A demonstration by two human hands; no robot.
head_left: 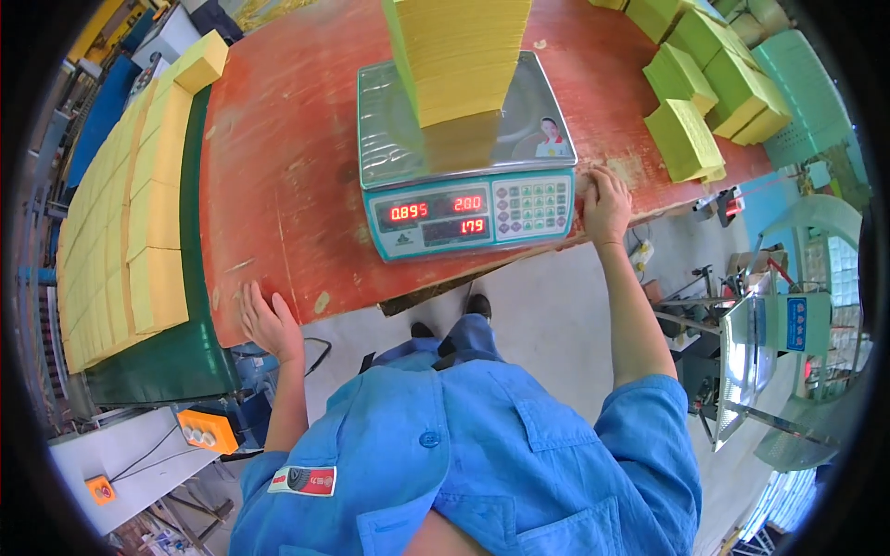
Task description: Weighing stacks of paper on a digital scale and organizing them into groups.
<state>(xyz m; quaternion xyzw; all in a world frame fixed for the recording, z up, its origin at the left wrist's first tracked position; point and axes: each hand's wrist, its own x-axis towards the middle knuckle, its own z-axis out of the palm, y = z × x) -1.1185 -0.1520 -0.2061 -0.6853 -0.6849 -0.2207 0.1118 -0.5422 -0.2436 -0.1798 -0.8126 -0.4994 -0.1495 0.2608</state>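
Note:
On the red table (278, 185) stands a digital weighing scale (482, 243) with a teal body, a lit red display and a metal pan (385, 120). A tall stack of yellow paper (464, 65) rests upright on the pan, its top cut off by the picture's upper edge. My left hand (269, 322) lies on the table's near left edge, fingers stretched out, holding nothing. Beside the scale's right side, my right hand (607, 206) rests on the table edge with its fingers extended, and nothing shows in it.
Rows of yellow paper blocks (153, 222) line a green surface (176, 357) at the left. More yellow stacks (686, 139) sit at the table's far right, by a green plastic basket (807, 93). An orange switch box (206, 432) is at lower left; machinery (742, 343) stands to the right.

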